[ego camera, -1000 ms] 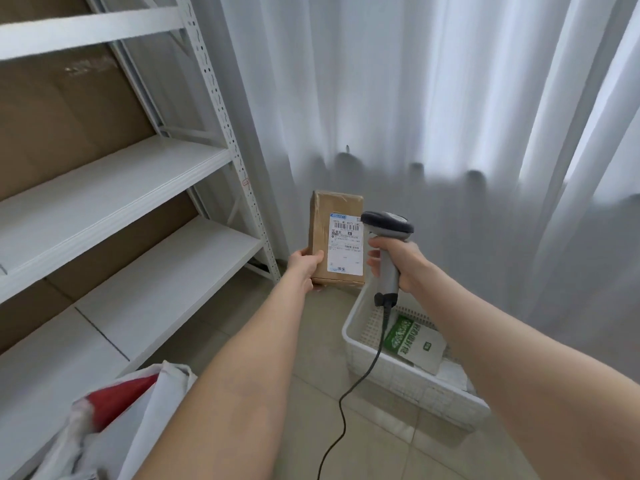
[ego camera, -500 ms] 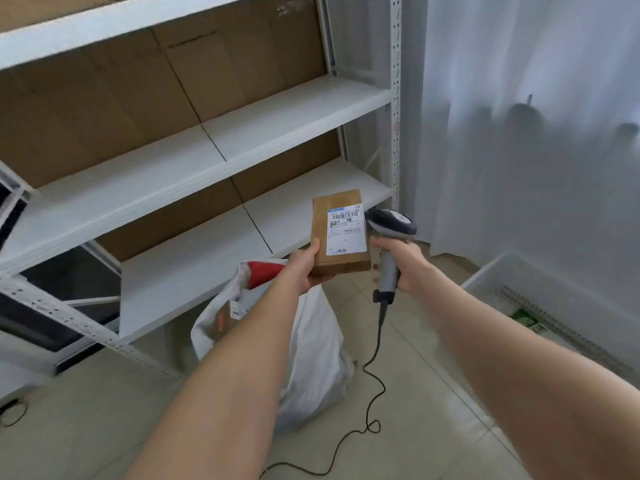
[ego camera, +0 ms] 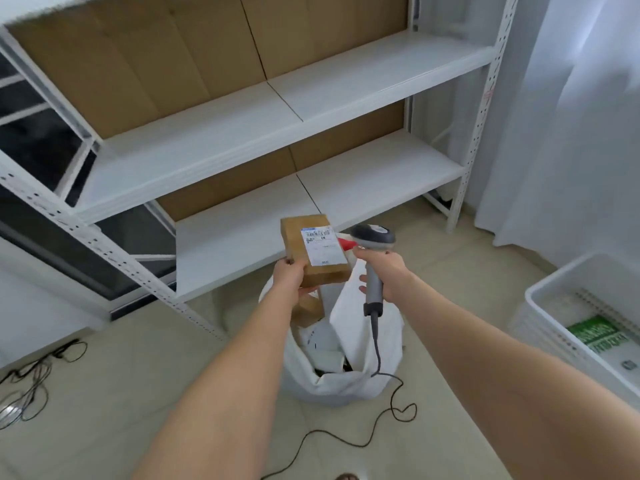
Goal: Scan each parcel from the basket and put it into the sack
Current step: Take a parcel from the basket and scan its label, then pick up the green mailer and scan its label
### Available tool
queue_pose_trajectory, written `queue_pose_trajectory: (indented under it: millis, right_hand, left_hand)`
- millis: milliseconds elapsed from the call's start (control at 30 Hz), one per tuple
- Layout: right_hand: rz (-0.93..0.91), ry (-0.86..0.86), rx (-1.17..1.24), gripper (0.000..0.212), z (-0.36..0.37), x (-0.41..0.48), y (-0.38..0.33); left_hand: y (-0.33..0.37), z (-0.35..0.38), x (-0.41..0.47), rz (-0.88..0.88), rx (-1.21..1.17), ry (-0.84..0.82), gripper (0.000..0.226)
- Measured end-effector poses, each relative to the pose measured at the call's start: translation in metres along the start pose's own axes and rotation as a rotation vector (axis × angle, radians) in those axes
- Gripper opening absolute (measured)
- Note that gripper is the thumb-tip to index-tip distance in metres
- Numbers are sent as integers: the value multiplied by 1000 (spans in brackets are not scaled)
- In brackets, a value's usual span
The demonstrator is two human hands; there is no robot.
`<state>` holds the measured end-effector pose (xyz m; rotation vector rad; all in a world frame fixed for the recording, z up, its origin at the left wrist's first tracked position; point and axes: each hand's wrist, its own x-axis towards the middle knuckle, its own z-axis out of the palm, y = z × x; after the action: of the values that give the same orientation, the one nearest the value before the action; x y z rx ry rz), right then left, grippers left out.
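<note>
One parcel (ego camera: 313, 251) | left grip (ego camera: 289, 277) at lower-left corner | above sack (ego camera: 349, 317)

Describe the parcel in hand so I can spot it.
Start at the white sack by the shelving. Above its mouth, the left hand holds a brown cardboard parcel. Unlike the brown box inside the sack, it shows a white barcode label.

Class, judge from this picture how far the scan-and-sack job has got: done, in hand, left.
Done: parcels already lie in the white sack. In hand: the left hand holds a labelled brown parcel above the sack, the right hand grips the scanner beside it. Left: dropping it in, then at least the green parcel in the basket.
</note>
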<state>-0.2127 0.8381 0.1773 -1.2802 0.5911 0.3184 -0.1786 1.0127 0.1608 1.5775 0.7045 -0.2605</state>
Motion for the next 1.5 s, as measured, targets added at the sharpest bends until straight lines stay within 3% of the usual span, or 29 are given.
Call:
queue_pose_trajectory:
  millis: [133, 233, 400, 500, 567, 633, 767, 933, 1067, 1500]
  right_hand:
    - [70, 76, -35, 29, 29, 37, 26]
    - [78, 95, -7, 16, 40, 67, 44]
    - [213, 134, 14, 23, 47, 98, 71]
    - [251, 139, 61, 16, 46, 109, 82]
    - [263, 137, 77, 19, 46, 112, 88]
    - [263, 136, 84, 16, 47, 114, 89]
    - [194, 152, 81, 10, 47, 110, 76]
    - [147, 148, 72, 16, 33, 88, 43]
    - [109, 194, 128, 14, 9, 58, 19]
    - [-41, 386, 445, 14, -183, -58, -28]
  left_hand:
    - [-25, -28, 63, 71, 194, 13, 43]
    - [-42, -28, 106, 77, 412, -83, 61]
    - [-64, 0, 136, 85, 583, -224, 53]
    - [-76, 5, 155, 91, 892, -167, 41]
    - [-79, 0, 159, 77, 1154, -99, 47]
    - [-79, -3, 163, 56, 1260, -97, 53]
    - [-51, 7, 160, 122, 1282, -94, 51]
    - [-7, 37, 140, 258, 1170, -78, 53]
    - [27, 68, 104, 370, 1153, -172, 38]
    - [45, 247, -90, 606, 1214, -347, 51]
